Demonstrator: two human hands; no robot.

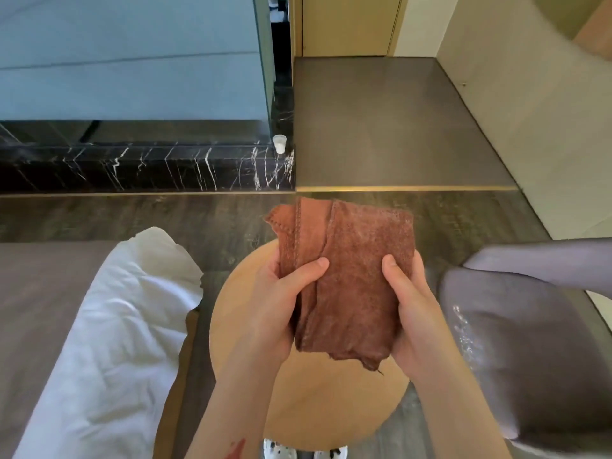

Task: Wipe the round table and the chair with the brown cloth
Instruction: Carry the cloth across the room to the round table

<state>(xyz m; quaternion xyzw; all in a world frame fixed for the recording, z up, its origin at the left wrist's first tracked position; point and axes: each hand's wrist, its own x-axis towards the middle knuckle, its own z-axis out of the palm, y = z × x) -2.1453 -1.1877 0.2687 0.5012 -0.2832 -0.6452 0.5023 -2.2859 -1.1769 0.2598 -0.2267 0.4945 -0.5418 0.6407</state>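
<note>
I hold the brown cloth [351, 276] folded and upright in front of me, above the round wooden table [318, 402]. My left hand [281, 299] grips its left edge, thumb across the front. My right hand [410, 303] grips its right edge, thumb also on the front. The cloth hangs clear of the tabletop, which my hands and forearms partly cover. The grey upholstered chair [530, 352] stands just right of the table, with pale marks on its inner side.
A bed with a white duvet [112, 342] lies to the left of the table. A black marble ledge [145, 167] with a small plastic cup [279, 144] runs across the far left. Dark wood floor [132, 217] surrounds the table; a beige wall [546, 111] rises at right.
</note>
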